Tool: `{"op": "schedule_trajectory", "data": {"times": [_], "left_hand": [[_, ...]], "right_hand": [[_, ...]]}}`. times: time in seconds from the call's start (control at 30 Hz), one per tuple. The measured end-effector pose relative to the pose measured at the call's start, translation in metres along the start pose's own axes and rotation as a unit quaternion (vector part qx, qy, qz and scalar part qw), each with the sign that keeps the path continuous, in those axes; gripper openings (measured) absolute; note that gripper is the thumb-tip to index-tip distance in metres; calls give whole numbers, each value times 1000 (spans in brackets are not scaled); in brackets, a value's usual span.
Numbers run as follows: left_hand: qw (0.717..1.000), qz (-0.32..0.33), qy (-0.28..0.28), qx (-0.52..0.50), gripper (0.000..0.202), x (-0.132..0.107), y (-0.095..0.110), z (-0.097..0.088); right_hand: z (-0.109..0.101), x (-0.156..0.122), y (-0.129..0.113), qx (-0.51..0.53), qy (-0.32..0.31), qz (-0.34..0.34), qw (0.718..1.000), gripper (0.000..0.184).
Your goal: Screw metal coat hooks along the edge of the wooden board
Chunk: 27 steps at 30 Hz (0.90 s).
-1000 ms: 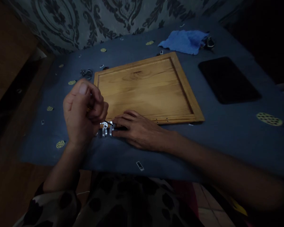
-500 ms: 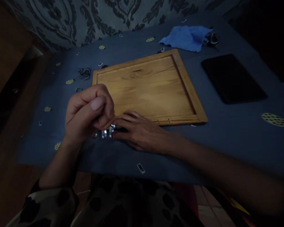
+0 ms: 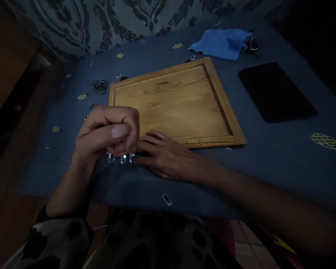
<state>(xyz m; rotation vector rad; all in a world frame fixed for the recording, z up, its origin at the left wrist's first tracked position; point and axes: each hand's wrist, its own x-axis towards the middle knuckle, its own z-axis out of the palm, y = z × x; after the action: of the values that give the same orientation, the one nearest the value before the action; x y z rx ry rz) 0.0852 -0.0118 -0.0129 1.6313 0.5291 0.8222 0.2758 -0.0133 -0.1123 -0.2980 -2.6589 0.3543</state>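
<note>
My left hand [image 3: 108, 132] is closed in a pinch just above a row of small shiny metal clips [image 3: 121, 158] that stand on the blue cloth at the near left corner of the wooden tray [image 3: 221, 101]. What the pinch holds is hidden. My right hand [image 3: 165, 155] lies low on the cloth with its fingers stretched toward the clips, the fingertips touching or steadying the right end of the row. Both hands meet in front of the tray's near edge.
A blue rag [image 3: 221, 43] lies beyond the tray, with a dark metal piece [image 3: 252, 45] beside it. A black tablet [image 3: 277, 91] lies at the right. More metal clips [image 3: 99, 86] sit left of the tray. Small scraps dot the blue cloth [image 3: 268, 164].
My left hand has turned and dropped from above the tray's corner down onto the row of clips. My right hand has stayed in place.
</note>
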Motion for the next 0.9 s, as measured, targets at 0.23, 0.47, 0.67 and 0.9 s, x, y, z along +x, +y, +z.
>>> {"op": "schedule_trajectory", "data": {"times": [0.23, 0.47, 0.67, 0.9], "left_hand": [[999, 22, 45, -3, 37, -9, 1, 6], [955, 4, 296, 5, 42, -11, 1, 33], [910, 65, 407, -44, 48, 1, -4, 49], [936, 35, 348, -50, 55, 7, -4, 45]], "right_hand": [[-1, 1, -2, 5, 1, -3, 1000, 35], [-3, 1, -2, -2, -18, -3, 1000, 33], [-1, 1, -3, 2, -6, 2, 1000, 33], [-1, 1, -3, -8, -10, -1, 1000, 32]]}}
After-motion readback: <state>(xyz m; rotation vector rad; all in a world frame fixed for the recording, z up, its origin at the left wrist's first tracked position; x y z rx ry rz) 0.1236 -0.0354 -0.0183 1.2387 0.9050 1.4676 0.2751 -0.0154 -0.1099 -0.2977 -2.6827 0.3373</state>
